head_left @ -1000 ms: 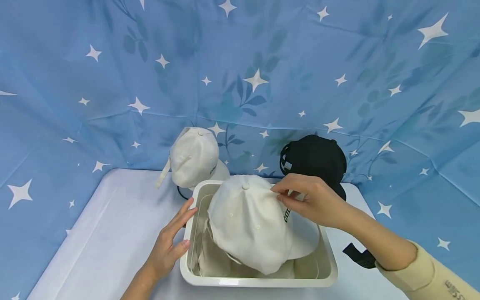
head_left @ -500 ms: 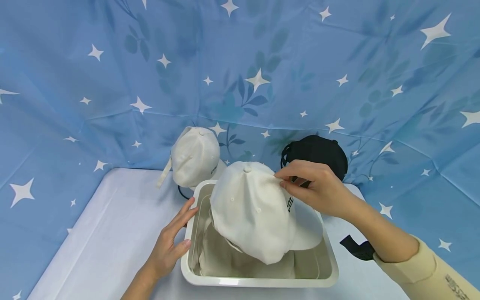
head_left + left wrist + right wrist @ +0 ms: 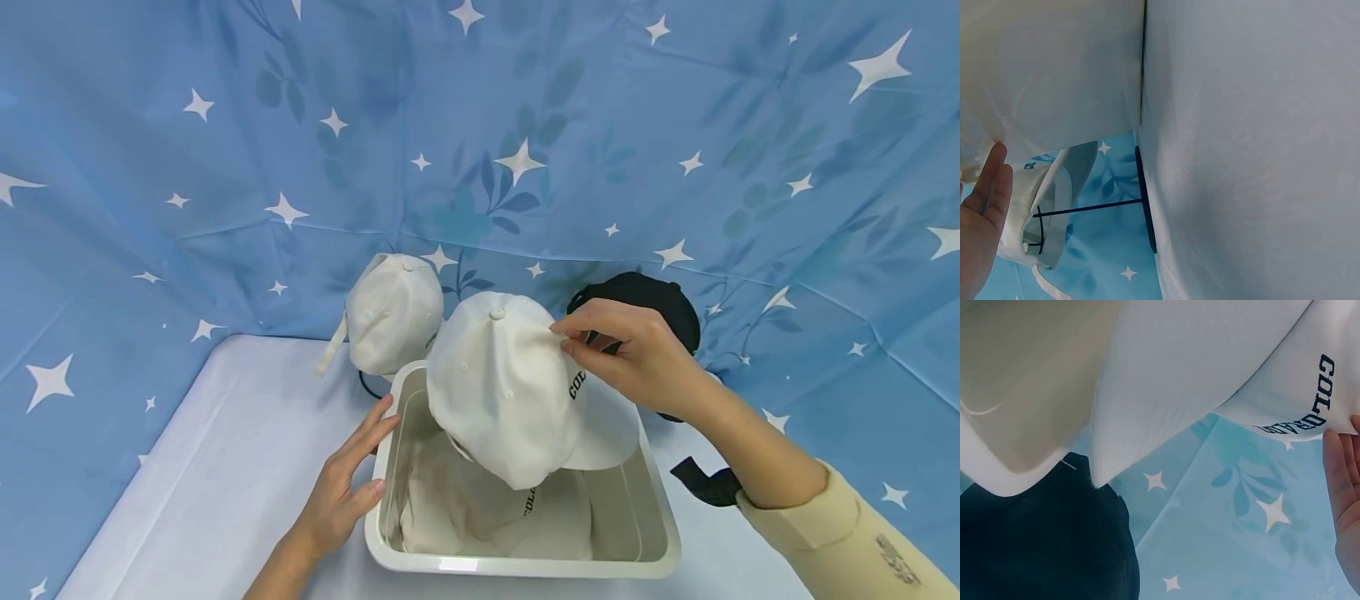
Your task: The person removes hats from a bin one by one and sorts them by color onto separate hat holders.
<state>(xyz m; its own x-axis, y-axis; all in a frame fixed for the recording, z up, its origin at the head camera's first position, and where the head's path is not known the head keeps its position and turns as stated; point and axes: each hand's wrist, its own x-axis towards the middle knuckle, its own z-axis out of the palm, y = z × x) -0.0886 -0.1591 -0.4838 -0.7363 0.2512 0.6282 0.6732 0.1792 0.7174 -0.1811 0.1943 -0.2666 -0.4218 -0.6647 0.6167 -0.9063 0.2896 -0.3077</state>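
Observation:
A white baseball cap (image 3: 491, 392) hangs tilted over the cream plastic bin (image 3: 555, 568). The thumb and fingertips of my right hand (image 3: 630, 346) pinch the front of its crown, just above the dark lettering. In the right wrist view the brim (image 3: 1204, 369) spreads beside that hand (image 3: 1346, 494), and the lettering shows close to the fingertips. Another white cap with dark lettering (image 3: 480, 508) lies inside the bin, partly hidden. My left hand (image 3: 337, 492) rests with extended fingers against the bin's left side; the left wrist view shows its fingertips at the bin's outer wall (image 3: 1079, 81).
Behind the bin at left, a white cap (image 3: 393, 312) sits on a thin black stand (image 3: 1091, 207). A black cap (image 3: 637, 292) stands at the back right, partly behind my right hand. A black strap (image 3: 705, 483) shows near my right forearm. A blue starry curtain (image 3: 480, 125) borders the white table (image 3: 255, 433).
My right hand has lifted the pinched white cap up and toward the back, uncovering more of the cap in the bin and its lettering. My left hand stays at the bin's side.

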